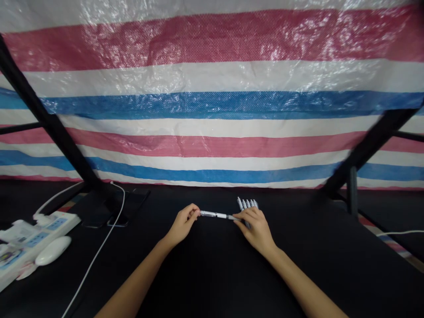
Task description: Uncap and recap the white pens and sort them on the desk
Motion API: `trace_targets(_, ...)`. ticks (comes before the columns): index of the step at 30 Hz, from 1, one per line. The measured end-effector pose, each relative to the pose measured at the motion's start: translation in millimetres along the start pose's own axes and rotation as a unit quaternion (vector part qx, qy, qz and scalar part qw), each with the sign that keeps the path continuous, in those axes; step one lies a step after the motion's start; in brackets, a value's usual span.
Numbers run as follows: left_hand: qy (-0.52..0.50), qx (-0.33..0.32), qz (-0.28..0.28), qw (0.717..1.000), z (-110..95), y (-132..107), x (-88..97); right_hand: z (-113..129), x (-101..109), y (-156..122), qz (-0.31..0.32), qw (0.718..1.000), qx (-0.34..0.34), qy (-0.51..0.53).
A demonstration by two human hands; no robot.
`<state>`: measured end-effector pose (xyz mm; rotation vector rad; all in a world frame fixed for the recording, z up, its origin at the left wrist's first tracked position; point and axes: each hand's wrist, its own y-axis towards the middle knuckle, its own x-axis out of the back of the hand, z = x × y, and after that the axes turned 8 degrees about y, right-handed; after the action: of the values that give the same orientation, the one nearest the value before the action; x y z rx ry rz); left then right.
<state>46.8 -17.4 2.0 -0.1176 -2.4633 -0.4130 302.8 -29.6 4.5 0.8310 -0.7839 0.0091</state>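
A white pen [213, 214] with dark bands is held level between both hands, above the black table. Pinched around its left end are the fingers of my left hand [183, 224]. My right hand [256, 227] grips the other end, where a grey part shows at the fingertips. Just behind my right hand several similar white pens [244, 203] lie side by side in a row; their lower parts are partly hidden by that hand.
On the left stand a white power strip [62, 223] with plugs, a white mouse [53, 250] and a white cable [106, 238]. Dark phones [121, 219] lie by the left black post [71, 150]. A striped sheet [212, 145] hangs behind the black table [205, 278].
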Motion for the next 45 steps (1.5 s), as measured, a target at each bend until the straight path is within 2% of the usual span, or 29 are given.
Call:
trace_targets(7,-0.008,0.019,0.004,1.000,-2.1,0.8,0.9,-0.3,-0.2,-0.9,0.000,1.000,0.018,0.011)
trace_targets(15,-0.065,0.036,0.019,0.997,-1.7,1.2,-0.6,2.2,1.3,0.5,0.005,0.999,0.031,0.019)
trace_targets(27,-0.066,0.042,0.023,0.997,1.2,4.5,-1.9,5.6,3.0,1.5,-0.015,0.999,0.033,0.004)
trace_targets(34,-0.111,0.026,0.039,0.993,-0.1,4.7,-1.2,1.5,2.0,0.7,-0.021,1.000,0.022,-0.004)
trace_targets(41,-0.165,0.072,0.014,0.984,-3.8,7.7,8.8,-1.0,4.7,2.4,-0.028,0.999,0.018,-0.002)
trace_targets(45,-0.222,0.103,-0.004,0.970,2.9,8.8,15.2,-3.9,8.1,3.5,-0.033,0.999,0.016,-0.010)
